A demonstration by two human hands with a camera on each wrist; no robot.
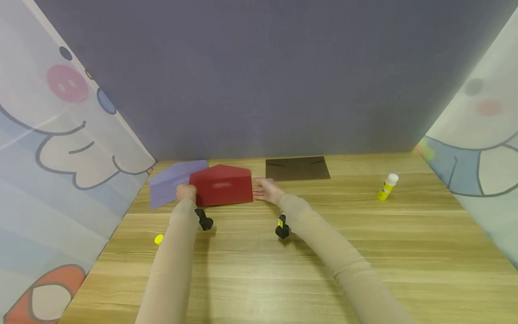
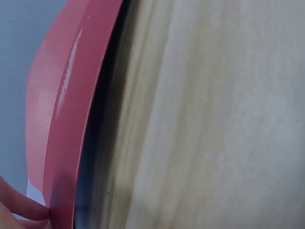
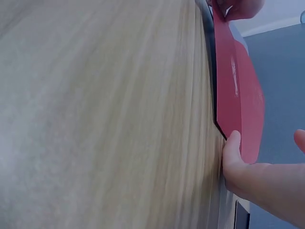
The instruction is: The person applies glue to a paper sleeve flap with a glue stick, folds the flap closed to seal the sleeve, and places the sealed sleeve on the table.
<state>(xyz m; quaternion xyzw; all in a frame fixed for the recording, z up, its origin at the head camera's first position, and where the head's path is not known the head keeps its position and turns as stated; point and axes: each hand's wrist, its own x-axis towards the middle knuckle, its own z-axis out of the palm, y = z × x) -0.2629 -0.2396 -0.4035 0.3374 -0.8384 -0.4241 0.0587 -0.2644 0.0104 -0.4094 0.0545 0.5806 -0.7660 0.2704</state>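
Fingers of your left hand (image 1: 186, 192) pinch the red envelope (image 1: 221, 186) at their end. Your right hand (image 1: 268, 191), fingers straight, thumb touching the opposite end, presumably steadies it between both.

head cam's coming out p bright: table (image 1: 251, 270) glaring at 6 o'clock, red envelope (image 1: 220, 191) catching shine, left sleeve (image 1: 174, 256) casting shadow at its 3. wrist cams r looking bluish n blurry tbh

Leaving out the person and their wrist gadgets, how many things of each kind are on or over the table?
Envelopes: 3 (red envelope, purple envelope, dark envelope)
Glue sticks: 1 (yellow glue stick)
Round yellow pieces: 1 (small yellow piece)
Total: 5
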